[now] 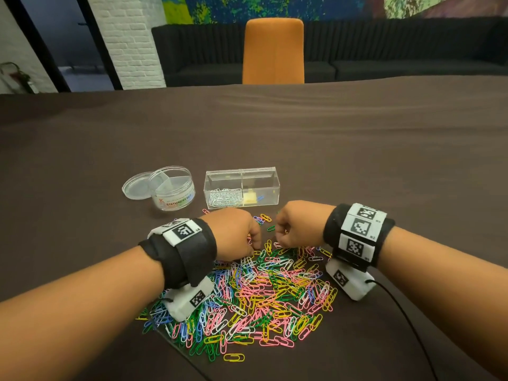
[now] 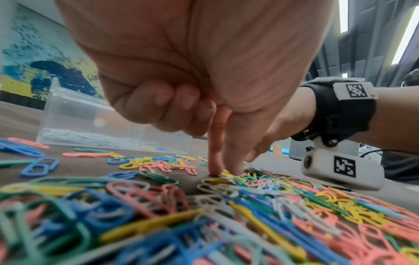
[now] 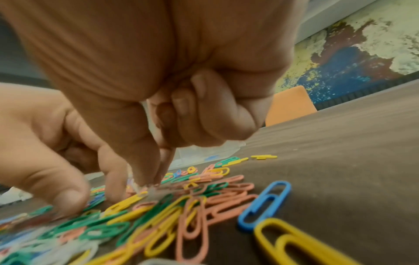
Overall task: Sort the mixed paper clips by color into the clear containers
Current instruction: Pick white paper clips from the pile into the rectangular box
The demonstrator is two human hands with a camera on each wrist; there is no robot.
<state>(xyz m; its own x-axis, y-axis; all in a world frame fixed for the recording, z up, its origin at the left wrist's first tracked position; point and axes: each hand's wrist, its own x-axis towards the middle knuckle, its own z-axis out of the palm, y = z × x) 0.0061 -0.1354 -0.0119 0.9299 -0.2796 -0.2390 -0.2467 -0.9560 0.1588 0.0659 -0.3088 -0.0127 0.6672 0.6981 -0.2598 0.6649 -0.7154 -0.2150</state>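
Observation:
A heap of mixed paper clips [image 1: 261, 292] in pink, yellow, green, blue and white lies on the brown table in front of me. Behind it stands a clear two-part box [image 1: 270, 185], with white clips [image 1: 224, 198] in its left half. My left hand [image 2: 225, 172] sets its index fingertip [image 2: 214, 170] and thumb on the heap's far edge, a small gap between them; its other fingers are curled. I cannot tell if it holds a clip. Just to the right, my right hand [image 3: 150, 183] pinches thumb and index tip together at a blurred white clip [image 3: 137, 187].
A round clear jar [image 1: 173, 199] with dividers stands left of the box, its lid [image 1: 134, 185] lying beside it. Stray clips [image 1: 264, 218] lie between the hands and the box. A black cable [image 1: 406, 320] trails from my right wrist camera. An orange chair [image 1: 273, 50] stands beyond the table.

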